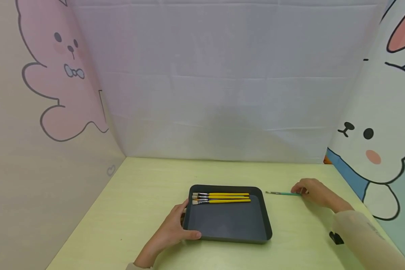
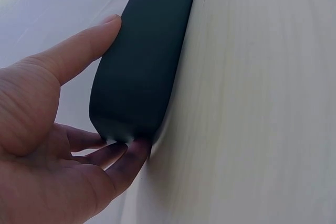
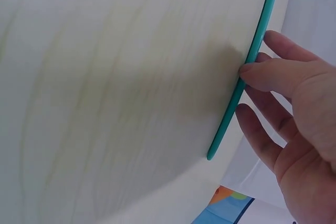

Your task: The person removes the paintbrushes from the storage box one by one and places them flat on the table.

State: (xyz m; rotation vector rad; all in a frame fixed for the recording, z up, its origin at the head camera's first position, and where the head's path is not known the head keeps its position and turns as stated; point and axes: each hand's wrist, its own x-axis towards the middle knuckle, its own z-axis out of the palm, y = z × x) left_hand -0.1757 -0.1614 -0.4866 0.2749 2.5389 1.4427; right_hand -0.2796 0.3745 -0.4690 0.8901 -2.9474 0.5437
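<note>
A dark grey rectangular tray [image 1: 227, 223] lies on the table, and several paintbrushes [image 1: 229, 201] with yellow handles are side by side along its far part, bristles to the left. My left hand [image 1: 170, 228] grips the tray's near left corner. In the left wrist view, its thumb rests on one side of the tray [image 2: 144, 66] and the fingers curl at the corner. To the tray's right, my right hand [image 1: 315, 190] pinches the handle of a thin green paintbrush [image 3: 252, 51] between thumb and fingers. That brush's bristle end points left toward the tray.
A small black object [image 1: 336, 238] is on the table, partly under the right sleeve [image 1: 361, 232]. A white cloth wall [image 1: 222, 93] stands at the back. Side panels with a pink cartoon animal [image 1: 64, 78] and a white cartoon rabbit [image 1: 384, 123] flank the pale table [image 1: 128, 210].
</note>
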